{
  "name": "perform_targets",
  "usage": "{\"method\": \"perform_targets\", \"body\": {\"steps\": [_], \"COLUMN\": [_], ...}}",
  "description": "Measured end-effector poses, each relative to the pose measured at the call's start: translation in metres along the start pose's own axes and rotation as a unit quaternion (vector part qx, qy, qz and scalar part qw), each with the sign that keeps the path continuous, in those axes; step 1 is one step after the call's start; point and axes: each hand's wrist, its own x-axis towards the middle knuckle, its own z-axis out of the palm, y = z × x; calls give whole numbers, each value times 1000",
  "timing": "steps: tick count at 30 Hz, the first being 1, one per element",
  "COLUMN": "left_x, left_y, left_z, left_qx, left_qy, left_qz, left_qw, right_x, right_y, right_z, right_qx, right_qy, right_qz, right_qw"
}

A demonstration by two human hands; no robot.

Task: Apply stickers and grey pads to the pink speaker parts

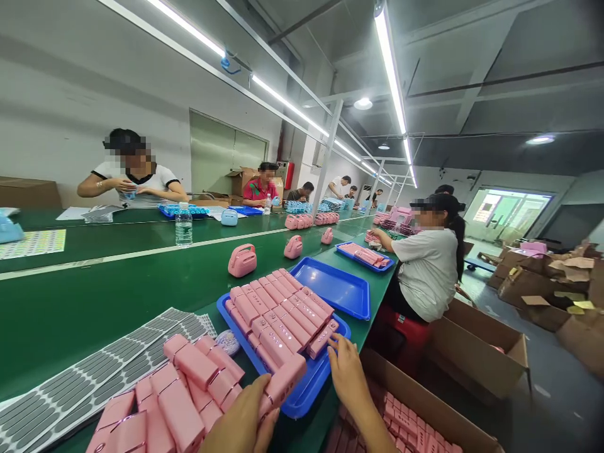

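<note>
My left hand (243,418) is at the bottom centre, fingers closed round a pink rectangular part (284,379) at the near end of a blue tray (309,385). My right hand (346,371) reaches onto the tray's right rim, fingertips touching a pink part (323,338) in the rows of several pink parts (278,314) lying in the tray. A loose pile of pink parts (182,393) lies to the left of my left hand.
Sheets of grey stickers (94,377) lie at the left on the green bench (70,302). An empty blue tray (335,286) sits beyond. Pink handbag-shaped items (242,260) ride the belt. A cardboard box of pink parts (415,415) stands at the right. Several people work along the line.
</note>
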Motion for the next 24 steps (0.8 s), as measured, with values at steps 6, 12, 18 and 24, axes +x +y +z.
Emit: {"method": "perform_targets", "body": {"steps": [6,12,18,24], "left_x": [19,34,44,46], "left_y": [8,23,21,13], "left_z": [24,55,72,57], "left_qx": [215,226,177,123], "left_qy": [76,113,90,24], "left_qz": [119,134,128,135], "left_qw": [966,958,972,983], "right_x": [7,10,10,5], "right_y": [12,21,22,22], "right_z": [16,3,0,2], "right_qx": [-19,-17,-23,-12], "right_qy": [-46,-84,-88,-87], "right_qz": [-4,-9,-16,-14], "right_qw": [999,996,996,996]}}
